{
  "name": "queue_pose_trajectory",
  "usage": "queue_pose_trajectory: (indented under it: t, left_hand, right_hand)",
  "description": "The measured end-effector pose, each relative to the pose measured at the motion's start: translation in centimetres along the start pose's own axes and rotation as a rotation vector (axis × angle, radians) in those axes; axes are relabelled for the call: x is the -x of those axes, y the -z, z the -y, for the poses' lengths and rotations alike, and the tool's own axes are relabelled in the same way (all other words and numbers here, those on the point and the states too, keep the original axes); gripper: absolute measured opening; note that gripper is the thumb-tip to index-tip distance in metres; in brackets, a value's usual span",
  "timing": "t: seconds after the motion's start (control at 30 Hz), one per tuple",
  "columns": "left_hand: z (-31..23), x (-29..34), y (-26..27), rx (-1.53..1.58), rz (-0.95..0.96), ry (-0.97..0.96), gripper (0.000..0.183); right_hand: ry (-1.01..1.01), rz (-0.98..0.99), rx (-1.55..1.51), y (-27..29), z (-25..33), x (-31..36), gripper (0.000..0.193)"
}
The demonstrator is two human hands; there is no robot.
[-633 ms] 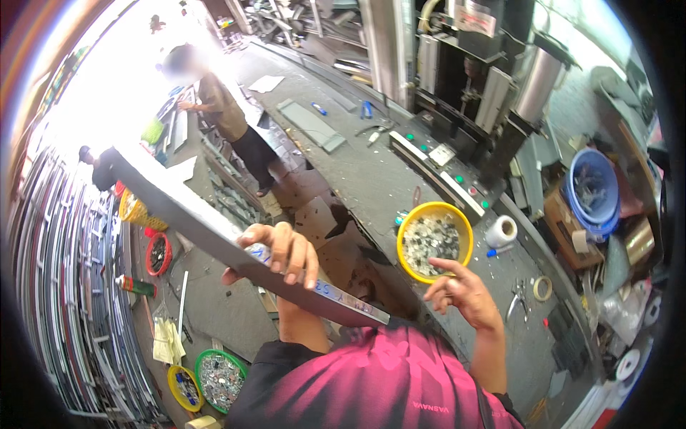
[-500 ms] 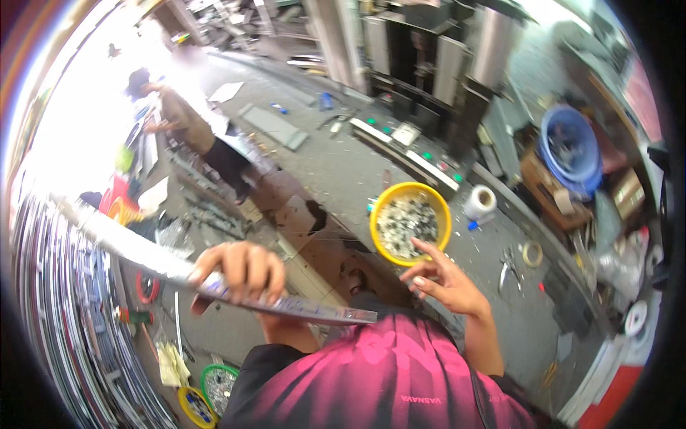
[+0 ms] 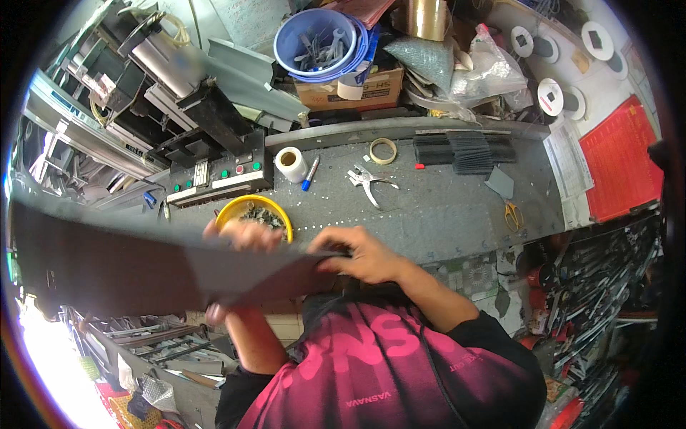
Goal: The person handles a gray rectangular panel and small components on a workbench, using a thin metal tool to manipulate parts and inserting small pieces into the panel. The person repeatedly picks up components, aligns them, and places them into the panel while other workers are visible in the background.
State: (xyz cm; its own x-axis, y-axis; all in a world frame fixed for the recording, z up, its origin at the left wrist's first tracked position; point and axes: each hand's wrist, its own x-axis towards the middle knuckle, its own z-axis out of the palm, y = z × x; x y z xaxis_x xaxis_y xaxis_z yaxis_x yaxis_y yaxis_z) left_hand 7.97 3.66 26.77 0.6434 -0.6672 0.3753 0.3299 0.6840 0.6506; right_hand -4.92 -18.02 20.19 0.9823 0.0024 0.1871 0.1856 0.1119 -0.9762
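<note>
left grip: dark panel | right grip: panel's right end | yellow basin: beyond panel

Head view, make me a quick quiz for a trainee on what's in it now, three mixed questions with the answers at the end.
1. True or false: the left hand and right hand both touch the panel.
2. Which is nearest the marker: a) scissors, b) white roll, c) tape ring?
3. What colour is the bowl just beyond the left hand?

Key: 1. True. 2. b. 3. Yellow.
</note>
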Motion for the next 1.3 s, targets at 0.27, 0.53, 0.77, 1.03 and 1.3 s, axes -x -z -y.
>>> queue_pose_trajectory:
  t: [0.27,0.53,0.77,1.03,1.3]
  left_hand:
    - [13.9,-3.3,1.0,-0.028,-0.236,0.385,0.113]
    - [19.5,-3.3,1.5,0.217,-0.186,0.421,0.097]
    - [18.8,-4.4,3.6,0.059,-0.005,0.453,0.109]
    - [16.2,-1.6,9.6,-1.058,0.189,0.849,0.102]
    - [18.5,10.2,6.0,-0.823,0.206,1.020,0.068]
  right_hand:
    - [-0.360,-0.246,0.178,9.2,-2.1,9.7,0.052]
    - [-0.530,0.160,-0.426,13.8,-9.3,12.5,0.111]
    - [-0.374,0.353,-0.693,9.3,-5.6,11.2,0.099]
    - [-0.319,-0.222,1.063,12.1,2.5,14.7,0.091]
    - [-0.457,-0.167,1.463,17.3,-8.5,22.5,0.098]
